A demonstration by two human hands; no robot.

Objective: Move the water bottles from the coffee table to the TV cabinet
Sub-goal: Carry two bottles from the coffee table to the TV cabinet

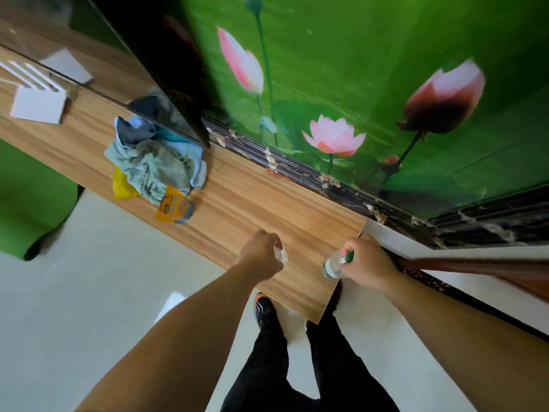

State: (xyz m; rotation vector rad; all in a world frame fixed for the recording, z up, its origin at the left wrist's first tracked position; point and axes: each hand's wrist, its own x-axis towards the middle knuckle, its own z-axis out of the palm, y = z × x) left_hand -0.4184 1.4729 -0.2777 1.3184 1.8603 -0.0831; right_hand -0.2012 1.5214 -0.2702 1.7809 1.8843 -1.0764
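Head view: the person stands at the near right end of the TV cabinet (237,197), with both hands over its wooden top. The right hand (367,263) is closed around the neck of a clear water bottle (334,264) with a green cap, which hangs just beyond the cabinet's right corner and partly over the floor (89,292). The left hand (261,252) is closed on a second bottle (280,254), of which only a clear sliver shows below the fingers; it cannot be told whether its base touches the wood. Neither bottle is seen standing free, so the placing step appears unfinished. The main risk lies on the right: if that bottle is released where it now hangs, its base may land partly off the corner, and the bottle would tip to the floor. The remedy would be to shift it inward before release. A grip at the neck gives little control of the base, so a bottle set down tilted could topple and roll along the smooth top. The left bottle stands over open wood, well apart from the heap of cloths (157,162) and the yellow packet (173,208) farther along, so a collision there seems unlikely. The television screen (166,55) overhangs the far part of the cabinet and limits placement there.
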